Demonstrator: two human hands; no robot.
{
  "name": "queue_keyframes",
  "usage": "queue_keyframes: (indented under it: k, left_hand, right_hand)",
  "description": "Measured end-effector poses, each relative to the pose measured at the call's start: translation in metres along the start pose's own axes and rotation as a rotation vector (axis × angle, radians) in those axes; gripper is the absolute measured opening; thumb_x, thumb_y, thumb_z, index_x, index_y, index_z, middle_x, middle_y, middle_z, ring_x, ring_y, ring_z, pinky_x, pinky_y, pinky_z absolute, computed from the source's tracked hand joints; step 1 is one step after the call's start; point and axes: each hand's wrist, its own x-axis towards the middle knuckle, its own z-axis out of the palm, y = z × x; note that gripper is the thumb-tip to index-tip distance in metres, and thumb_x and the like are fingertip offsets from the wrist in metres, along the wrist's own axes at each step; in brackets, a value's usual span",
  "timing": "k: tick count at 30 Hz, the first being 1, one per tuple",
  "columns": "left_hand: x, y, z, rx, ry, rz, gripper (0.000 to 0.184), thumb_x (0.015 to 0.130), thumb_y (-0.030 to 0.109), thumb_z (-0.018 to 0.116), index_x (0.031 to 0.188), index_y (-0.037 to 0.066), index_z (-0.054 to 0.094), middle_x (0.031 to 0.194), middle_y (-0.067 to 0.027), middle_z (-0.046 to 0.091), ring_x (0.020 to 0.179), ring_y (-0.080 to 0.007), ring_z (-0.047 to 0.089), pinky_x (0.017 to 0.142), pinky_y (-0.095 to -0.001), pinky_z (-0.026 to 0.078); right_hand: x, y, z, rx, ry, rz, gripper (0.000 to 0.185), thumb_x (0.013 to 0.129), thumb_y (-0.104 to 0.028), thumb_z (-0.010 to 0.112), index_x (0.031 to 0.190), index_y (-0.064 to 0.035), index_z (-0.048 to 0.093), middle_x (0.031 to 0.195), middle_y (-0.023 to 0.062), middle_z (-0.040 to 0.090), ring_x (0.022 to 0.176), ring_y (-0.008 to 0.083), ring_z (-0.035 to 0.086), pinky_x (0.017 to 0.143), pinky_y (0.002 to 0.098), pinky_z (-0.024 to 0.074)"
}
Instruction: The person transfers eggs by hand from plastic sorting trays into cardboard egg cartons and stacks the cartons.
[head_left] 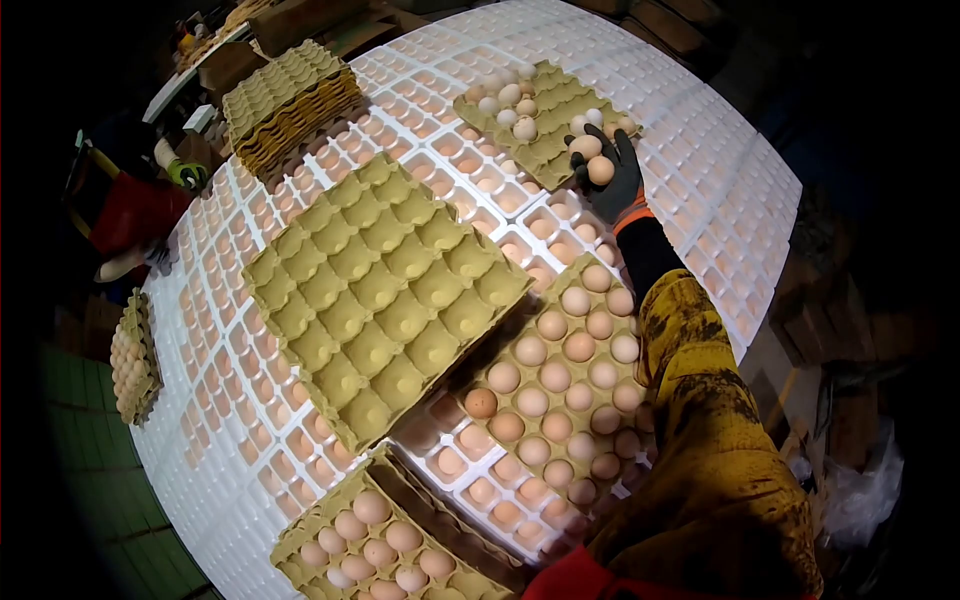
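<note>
My right hand (622, 185), in a dark glove with an orange cuff, reaches to the far right. Its fingers curl around two eggs (600, 170) above a partly filled cardboard egg tray (548, 160). More pale eggs (510, 95) sit in that tray's far-left end, and a few lie beside my fingers. Below my forearm, another tray is full of brown and cream eggs (553, 376). A stack topped by a bare egg tray (385, 290) stands in the middle. My left hand is out of view.
White plastic trays of eggs (505, 200) cover the broad surface. A partly filled egg tray (455, 578) is at the bottom; a tray stack (290, 105) stands far left. Another egg tray (148, 350) lies at the left edge. A person's gloved hand (187, 174) shows there.
</note>
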Motion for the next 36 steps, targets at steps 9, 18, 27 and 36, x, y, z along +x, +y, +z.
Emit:
queue_keyframes:
  k: [9,18,27,36]
  left_hand:
    - [-0.001,0.007,0.002,0.001,-0.012,-0.027,0.051,0.1,0.033,0.052,0.132,-0.007,0.054,0.13,-0.029,0.055,0.122,-0.0438,0.05,0.105,-0.0493,0.039]
    - [-0.002,0.015,0.002,-0.003,-0.011,-0.054,0.052,0.1,0.034,0.051,0.131,-0.008,0.054,0.129,-0.0292,0.055,0.121,-0.044,0.05,0.105,-0.0494,0.039]
    - [0.001,0.024,0.005,-0.05,0.011,0.012,0.053,0.1,0.035,0.051,0.131,-0.008,0.054,0.129,-0.0294,0.055,0.121,-0.0442,0.049,0.104,-0.0495,0.039]
    - [-0.017,0.022,0.006,-0.115,0.027,0.142,0.054,0.1,0.035,0.051,0.131,-0.008,0.054,0.129,-0.0296,0.055,0.121,-0.0445,0.049,0.104,-0.0497,0.039]
  right_hand:
    - [0.1,0.021,0.06,-2.093,0.29,-0.054,0.076,0.077,-0.069,0.066,0.13,-0.0145,0.062,0.137,0.0189,0.055,0.124,0.0318,0.056,0.104,0.0389,0.0446]
    - [0.094,0.036,0.032,-1.33,0.027,-0.364,0.063,0.077,-0.037,0.083,0.13,-0.0085,0.061,0.127,0.0087,0.063,0.113,0.0206,0.062,0.091,0.0325,0.0516]
    - [-0.101,-0.045,0.092,-0.406,-0.252,0.043,0.063,0.087,-0.018,0.076,0.142,-0.0055,0.046,0.113,0.0062,0.064,0.092,0.0126,0.064,0.069,0.0275,0.0555]
    - [-0.348,-0.129,0.043,-0.337,-0.008,-0.095,0.056,0.095,-0.025,0.063,0.143,-0.0057,0.043,0.137,0.0099,0.055,0.093,0.0156,0.062,0.077,0.0291,0.0543]
